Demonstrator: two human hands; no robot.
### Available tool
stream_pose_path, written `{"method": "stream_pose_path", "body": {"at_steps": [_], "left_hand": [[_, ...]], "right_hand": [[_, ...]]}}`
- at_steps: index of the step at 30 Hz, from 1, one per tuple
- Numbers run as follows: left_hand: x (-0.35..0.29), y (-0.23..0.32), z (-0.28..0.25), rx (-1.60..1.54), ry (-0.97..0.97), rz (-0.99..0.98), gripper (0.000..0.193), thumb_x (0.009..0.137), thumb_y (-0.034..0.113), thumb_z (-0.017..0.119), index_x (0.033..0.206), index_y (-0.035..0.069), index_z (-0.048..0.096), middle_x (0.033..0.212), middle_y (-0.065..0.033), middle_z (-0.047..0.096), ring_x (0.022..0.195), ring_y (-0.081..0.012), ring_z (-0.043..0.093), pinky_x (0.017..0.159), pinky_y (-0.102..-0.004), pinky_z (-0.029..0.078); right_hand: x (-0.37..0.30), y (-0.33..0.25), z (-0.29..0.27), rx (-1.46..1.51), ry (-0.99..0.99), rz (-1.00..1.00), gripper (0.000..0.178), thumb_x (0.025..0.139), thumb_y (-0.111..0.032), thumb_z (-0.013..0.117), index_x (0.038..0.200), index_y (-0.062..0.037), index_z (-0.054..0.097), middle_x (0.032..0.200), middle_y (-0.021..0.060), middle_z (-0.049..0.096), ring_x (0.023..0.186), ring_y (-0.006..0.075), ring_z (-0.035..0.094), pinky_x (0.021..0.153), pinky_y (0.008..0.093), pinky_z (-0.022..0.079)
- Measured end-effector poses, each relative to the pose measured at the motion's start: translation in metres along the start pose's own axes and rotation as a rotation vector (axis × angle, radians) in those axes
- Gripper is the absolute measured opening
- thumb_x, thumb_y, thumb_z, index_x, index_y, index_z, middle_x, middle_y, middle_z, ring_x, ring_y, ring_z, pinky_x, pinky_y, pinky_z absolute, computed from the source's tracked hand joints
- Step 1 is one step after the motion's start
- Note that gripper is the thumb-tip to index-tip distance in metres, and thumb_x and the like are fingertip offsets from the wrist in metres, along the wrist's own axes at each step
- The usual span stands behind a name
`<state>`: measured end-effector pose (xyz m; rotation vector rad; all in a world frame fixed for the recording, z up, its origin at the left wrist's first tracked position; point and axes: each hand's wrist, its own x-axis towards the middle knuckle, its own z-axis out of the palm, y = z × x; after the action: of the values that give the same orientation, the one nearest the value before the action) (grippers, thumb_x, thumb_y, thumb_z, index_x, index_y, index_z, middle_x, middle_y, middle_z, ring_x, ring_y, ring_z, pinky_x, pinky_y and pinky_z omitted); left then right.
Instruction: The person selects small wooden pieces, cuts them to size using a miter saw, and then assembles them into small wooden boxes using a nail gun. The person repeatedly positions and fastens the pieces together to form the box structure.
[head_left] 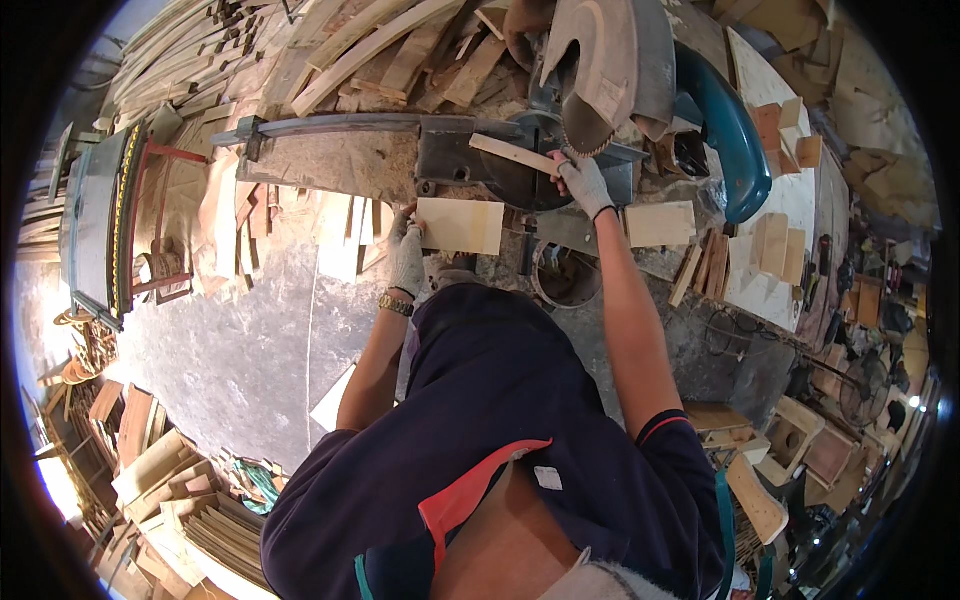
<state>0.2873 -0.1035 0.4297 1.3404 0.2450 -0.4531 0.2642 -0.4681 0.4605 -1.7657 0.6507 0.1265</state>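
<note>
My right hand (584, 186), in a pale work glove, is closed round the right end of a narrow wooden strip (512, 153). The strip slants over the round dark table of a mitre saw (530, 182). Just above and right of that hand is the toothed saw blade (587, 130), under its grey guard (608, 60). My left hand (407, 258), gloved too, grips the left edge of a flat pale wooden board (460, 226) in front of the saw. Its fingertips are partly hidden by the board.
A teal saw housing (735, 150) curves at the right. Beside it lie a wooden block (661, 224) and a pale panel with offcuts (765, 285). A round bin (567, 275) stands below the saw. Long timber strips (375, 50) are piled beyond the metal fence (330, 124).
</note>
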Motion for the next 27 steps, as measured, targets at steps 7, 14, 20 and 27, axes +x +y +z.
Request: {"method": "stream_pose_path", "body": {"at_steps": [7,14,20,27], "left_hand": [[-0.002,0.007,0.003,-0.002,-0.009,-0.014,0.039,0.105,0.013,0.055,0.143,0.006,0.059,0.112,-0.0068,0.069,0.085,-0.0119,0.069,0.066,-0.0254,0.059],[0.006,0.004,0.01,0.066,-0.059,0.052,0.037,0.107,0.015,0.056,0.144,0.007,0.059,0.111,-0.0041,0.069,0.083,-0.0094,0.068,0.064,-0.0251,0.058],[0.007,0.002,0.006,0.069,-0.054,0.07,0.037,0.107,0.014,0.057,0.143,0.006,0.06,0.113,-0.0049,0.068,0.085,-0.0095,0.068,0.064,-0.0257,0.059],[-0.001,0.009,-0.001,0.048,-0.051,0.023,0.038,0.106,0.013,0.057,0.143,0.004,0.058,0.115,-0.007,0.068,0.089,-0.0115,0.069,0.07,-0.0269,0.061]], "right_hand": [[0.019,0.024,0.002,0.62,0.258,0.092,0.023,0.104,-0.017,0.066,0.11,0.0047,0.069,0.093,0.0118,0.072,0.072,0.0173,0.071,0.061,0.0313,0.061],[0.012,0.024,0.03,-0.368,0.687,-0.096,0.027,0.096,-0.023,0.074,0.116,-0.0043,0.069,0.119,0.0245,0.068,0.096,0.0342,0.073,0.082,0.0442,0.064],[0.003,-0.013,0.05,-0.908,0.384,-0.145,0.034,0.092,-0.034,0.079,0.12,-0.0181,0.069,0.131,0.0204,0.067,0.112,0.0433,0.068,0.102,0.0519,0.055],[0.007,-0.005,0.034,-1.066,0.348,-0.348,0.034,0.091,-0.028,0.078,0.123,-0.0178,0.071,0.129,0.0087,0.066,0.107,0.0369,0.07,0.088,0.051,0.057]]}}
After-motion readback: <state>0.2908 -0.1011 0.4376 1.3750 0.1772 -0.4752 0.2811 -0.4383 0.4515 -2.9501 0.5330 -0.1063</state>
